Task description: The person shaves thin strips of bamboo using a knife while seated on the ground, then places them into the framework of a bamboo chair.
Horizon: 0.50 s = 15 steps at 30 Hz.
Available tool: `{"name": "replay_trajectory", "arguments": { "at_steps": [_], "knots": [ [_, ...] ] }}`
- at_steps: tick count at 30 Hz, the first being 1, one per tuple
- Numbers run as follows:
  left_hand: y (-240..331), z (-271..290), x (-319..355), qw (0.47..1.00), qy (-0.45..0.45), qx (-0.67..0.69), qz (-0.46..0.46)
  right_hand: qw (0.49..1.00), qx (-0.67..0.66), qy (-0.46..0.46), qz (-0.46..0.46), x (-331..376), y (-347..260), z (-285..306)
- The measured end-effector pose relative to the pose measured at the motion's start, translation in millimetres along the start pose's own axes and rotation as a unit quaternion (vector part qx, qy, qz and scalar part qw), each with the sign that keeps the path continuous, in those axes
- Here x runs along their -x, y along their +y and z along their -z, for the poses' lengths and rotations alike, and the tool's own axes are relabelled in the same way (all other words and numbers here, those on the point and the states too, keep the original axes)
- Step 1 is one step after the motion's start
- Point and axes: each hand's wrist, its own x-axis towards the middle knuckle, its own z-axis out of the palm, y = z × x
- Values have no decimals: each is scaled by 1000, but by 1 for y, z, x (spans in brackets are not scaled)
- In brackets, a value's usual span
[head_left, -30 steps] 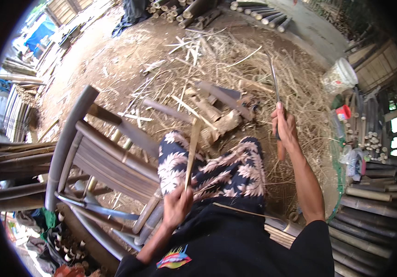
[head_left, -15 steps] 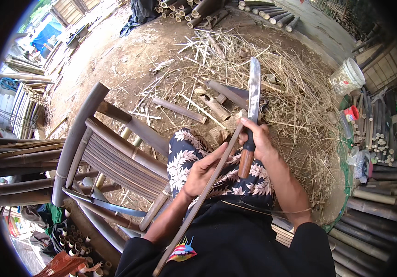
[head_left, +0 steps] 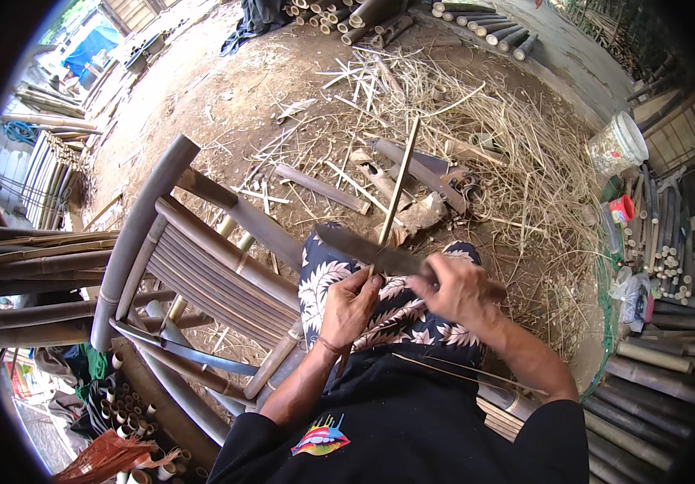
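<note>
**Blade laid across a bamboo strip over the lap**

A clear plastic tub (head_left: pixel 618 143) with a white rim stands tilted at the right edge of the yard, its contents too small to tell; just below it sits a small red cup (head_left: pixel 622 208), contents likewise unclear; at lower left a bundle of short bamboo tubes (head_left: pixel 125 401) stands on end, open mouths up.

The left hand (head_left: pixel 349 306) is closed around a thin bamboo strip (head_left: pixel 396 187), fingers pinched on it just under the blade; the strip runs up and away from the lap over the straw-strewn ground (head_left: pixel 517 185). The right hand (head_left: pixel 454 290) is wrapped tight on the handle of a long knife (head_left: pixel 364 248); the dark blade reaches leftward and crosses the strip, touching it just above the left hand. Both hands hover over the patterned shorts (head_left: pixel 396 319); a bamboo chair frame (head_left: pixel 194 274) stands just beside the left knee; cut bamboo pieces (head_left: pixel 412 173) lie in the straw ahead.
</note>
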Motion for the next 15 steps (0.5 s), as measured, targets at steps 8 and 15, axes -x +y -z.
{"name": "replay_trajectory", "arguments": {
  "at_steps": [8,15],
  "knots": [
    [11,-13,36,999,-1,34,-10,996,64,58,-16,-23,48,8],
    [-20,14,74,985,-120,100,69,941,0,52,-334,-46,140,63]
  ]
}}
